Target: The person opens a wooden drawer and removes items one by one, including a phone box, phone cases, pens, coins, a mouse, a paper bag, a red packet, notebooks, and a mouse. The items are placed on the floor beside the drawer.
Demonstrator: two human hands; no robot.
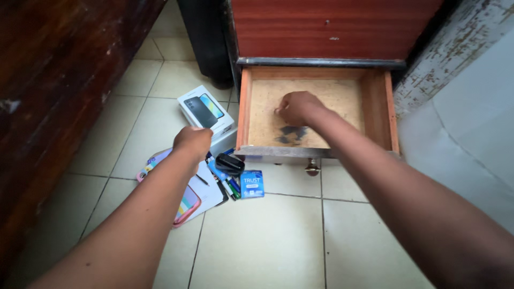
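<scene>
Wooden drawer (377, 101) pulled out, bare but for a dark stain; right hand (296, 107) inside, fingers curled shut on the bottom, anything pinched not visible. Left hand (191, 143), loosely fisted and seemingly empty, hovers over the floor pile: phone box (206, 111), black pouch (229, 162), blue packet (251, 184), pens, phone cases. Emptying looks done.

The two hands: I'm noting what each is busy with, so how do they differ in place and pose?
The right hand is inside the open wooden drawer, fingers curled down against its bare bottom. The left hand is outside it, a loose fist above the phone box and clutter on the floor tiles. Both arms are stretched forward, neither visibly holding anything.
</scene>
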